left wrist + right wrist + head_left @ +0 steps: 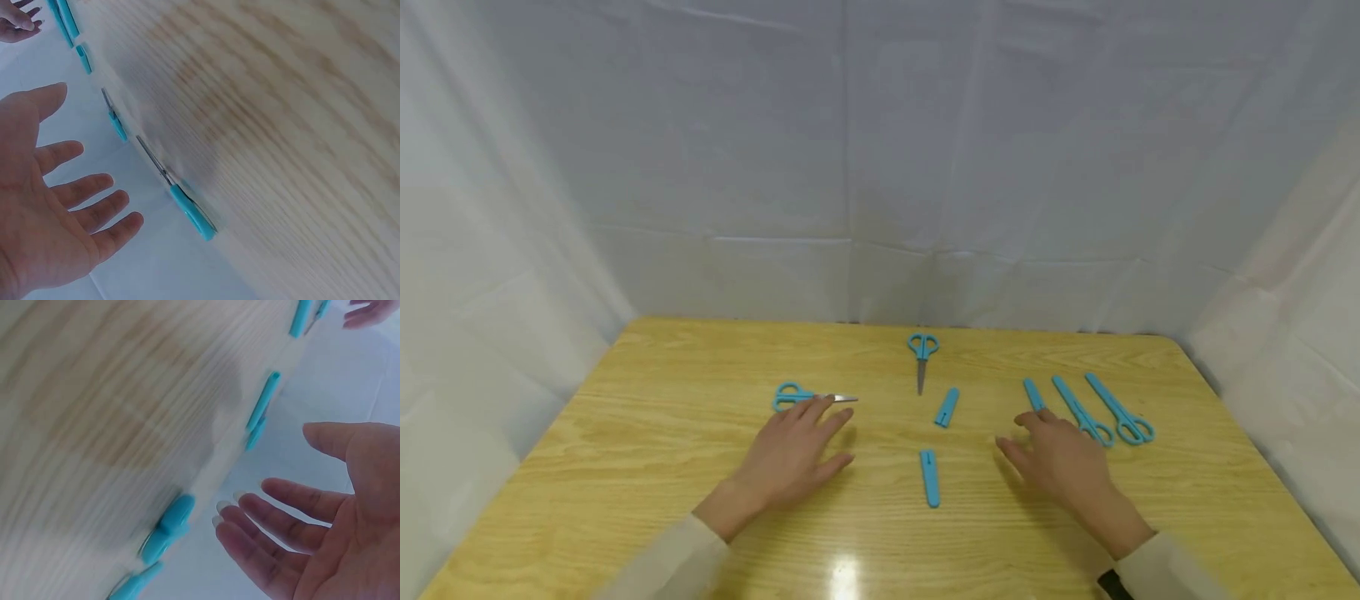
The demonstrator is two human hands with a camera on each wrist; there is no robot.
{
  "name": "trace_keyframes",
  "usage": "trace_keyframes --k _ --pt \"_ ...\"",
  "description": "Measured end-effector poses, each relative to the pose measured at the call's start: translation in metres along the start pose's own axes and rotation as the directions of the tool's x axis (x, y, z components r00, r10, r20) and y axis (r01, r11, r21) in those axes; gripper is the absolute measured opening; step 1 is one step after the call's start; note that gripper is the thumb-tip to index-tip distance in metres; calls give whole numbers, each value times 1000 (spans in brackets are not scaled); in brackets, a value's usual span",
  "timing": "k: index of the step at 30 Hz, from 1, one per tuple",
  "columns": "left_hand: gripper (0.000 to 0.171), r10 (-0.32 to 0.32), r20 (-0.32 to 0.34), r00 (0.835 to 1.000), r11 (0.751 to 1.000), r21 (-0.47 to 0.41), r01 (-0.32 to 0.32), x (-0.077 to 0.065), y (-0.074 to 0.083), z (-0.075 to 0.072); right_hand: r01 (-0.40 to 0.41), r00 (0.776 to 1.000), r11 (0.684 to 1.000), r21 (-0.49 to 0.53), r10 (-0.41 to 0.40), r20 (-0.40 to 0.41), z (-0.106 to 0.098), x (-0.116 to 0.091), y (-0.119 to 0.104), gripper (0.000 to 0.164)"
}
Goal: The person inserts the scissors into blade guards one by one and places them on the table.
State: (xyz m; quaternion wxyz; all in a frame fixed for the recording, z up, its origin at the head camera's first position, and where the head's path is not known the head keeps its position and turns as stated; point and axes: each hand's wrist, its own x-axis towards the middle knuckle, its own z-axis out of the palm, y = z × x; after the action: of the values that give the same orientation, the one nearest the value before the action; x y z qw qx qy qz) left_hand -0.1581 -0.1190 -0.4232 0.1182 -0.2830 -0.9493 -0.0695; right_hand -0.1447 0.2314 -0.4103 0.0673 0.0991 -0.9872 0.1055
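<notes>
My left hand [786,458] is held over the table with fingers spread, holding nothing. Just beyond its fingertips lie bare scissors [791,397] with blue handles, blades to the right; the left wrist view shows these scissors [187,206] apart from the fingers. My right hand [1067,458] also holds nothing, its fingers loosely extended above the wood. Beneath its fingertips a blue sheath [1033,392] shows partly; the hand hides its lower end. Two sheathed scissors, one inner [1075,407] and one outer [1108,398], lie beside it with handles toward me.
Another pair of bare scissors [922,350] lies at the back middle, blades toward me. Two loose blue sheaths, one farther [948,407] and one nearer [930,479], rest between the hands. White sheeting [880,167] hangs behind and beside the wooden table [880,533].
</notes>
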Motion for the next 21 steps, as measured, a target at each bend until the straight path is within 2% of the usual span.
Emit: trace_keyframes --k 9,14,17,21 --pt "59 -69 -18 997 997 -48 68 0 -24 -6 10 996 995 102 -19 85 12 1 -28 46" --pt "61 -113 -15 994 991 -76 111 1 -38 -7 17 994 994 108 -29 106 17 0 -41 46" --pt "62 -132 3 991 987 -96 132 2 -45 -8 33 992 992 124 -47 117 20 -1 -49 46" --pt "65 -157 63 986 980 -112 163 2 -52 -10 36 986 985 169 -63 155 23 -1 -59 49"
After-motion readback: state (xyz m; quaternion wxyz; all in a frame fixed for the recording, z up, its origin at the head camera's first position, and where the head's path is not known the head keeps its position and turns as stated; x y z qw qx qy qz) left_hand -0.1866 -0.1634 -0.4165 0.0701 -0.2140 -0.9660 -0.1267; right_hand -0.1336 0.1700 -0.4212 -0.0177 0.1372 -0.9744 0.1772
